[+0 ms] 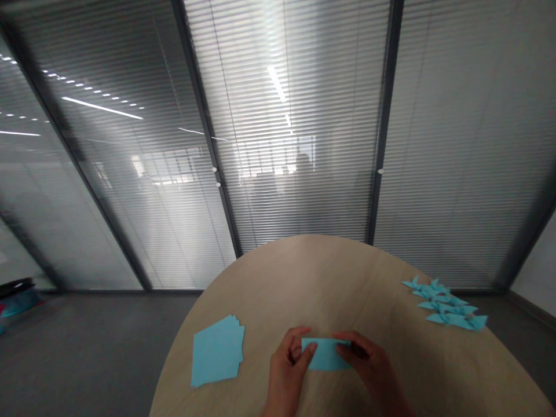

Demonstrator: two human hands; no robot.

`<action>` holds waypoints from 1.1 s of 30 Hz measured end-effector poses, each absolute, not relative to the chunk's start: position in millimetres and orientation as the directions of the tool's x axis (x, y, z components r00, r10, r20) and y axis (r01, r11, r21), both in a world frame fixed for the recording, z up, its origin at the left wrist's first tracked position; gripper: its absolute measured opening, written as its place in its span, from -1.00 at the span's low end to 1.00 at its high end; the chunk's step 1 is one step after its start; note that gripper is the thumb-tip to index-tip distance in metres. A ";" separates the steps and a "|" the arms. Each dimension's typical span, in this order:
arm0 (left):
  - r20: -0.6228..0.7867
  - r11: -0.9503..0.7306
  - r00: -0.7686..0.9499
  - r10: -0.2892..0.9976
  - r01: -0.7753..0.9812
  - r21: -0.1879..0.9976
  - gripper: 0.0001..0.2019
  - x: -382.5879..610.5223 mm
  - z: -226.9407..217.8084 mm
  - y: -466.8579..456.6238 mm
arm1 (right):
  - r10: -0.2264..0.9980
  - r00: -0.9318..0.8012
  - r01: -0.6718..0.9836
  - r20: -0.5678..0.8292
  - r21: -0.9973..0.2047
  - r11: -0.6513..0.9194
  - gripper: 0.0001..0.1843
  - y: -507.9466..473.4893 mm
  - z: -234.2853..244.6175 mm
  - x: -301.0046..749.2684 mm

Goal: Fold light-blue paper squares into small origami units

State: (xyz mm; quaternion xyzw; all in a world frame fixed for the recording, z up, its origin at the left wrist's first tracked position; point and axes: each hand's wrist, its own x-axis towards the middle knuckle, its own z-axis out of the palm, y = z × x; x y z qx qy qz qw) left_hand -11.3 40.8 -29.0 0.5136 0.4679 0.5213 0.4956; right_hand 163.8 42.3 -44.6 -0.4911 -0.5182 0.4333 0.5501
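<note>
A light blue sheet of paper (pixel 325 354), folded into a narrow rectangle, lies on the round wooden table (pixel 313 278) near its front edge. My left hand (pixel 289 368) pinches the sheet's left end, thumb on top. My right hand (pixel 369 365) presses on its right end with fingers curled over the edge. Both hands hold the same sheet.
A stack of flat light blue square sheets (pixel 217 350) sits on the table to the left. Several folded blue paper shapes (pixel 447 304) lie in a pile at the table's right edge. Glass walls with shut blinds (pixel 286 127) stand behind, over grey floor.
</note>
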 end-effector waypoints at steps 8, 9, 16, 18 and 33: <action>0.069 -0.068 0.034 0.997 -0.036 0.997 -0.57 -12.2 -28.2 41.9 | 0.986 0.103 0.073 0.134 -0.989 0.127 -0.69 43.2 -48.0 163.4; 0.072 -0.071 0.039 0.997 -0.020 0.997 -0.58 -12.9 -28.8 42.3 | 0.986 0.096 0.086 0.135 -0.988 0.127 -0.70 43.7 -48.9 163.7; 0.114 -0.129 0.062 0.991 0.328 0.936 -0.75 -13.3 -24.7 38.6 | 0.988 0.025 0.166 0.151 -0.975 0.145 -0.71 44.2 -52.8 162.7; 0.117 -0.144 0.095 0.989 0.374 0.916 -0.77 -11.8 -22.2 36.7 | 0.988 -0.023 0.225 0.154 -0.962 0.155 -0.71 43.6 -53.2 162.2; 0.056 -0.107 0.158 0.986 0.342 0.934 -0.74 -12.4 -26.9 41.7 | 0.987 -0.047 0.274 0.155 -0.948 0.162 -0.79 43.7 -56.4 163.1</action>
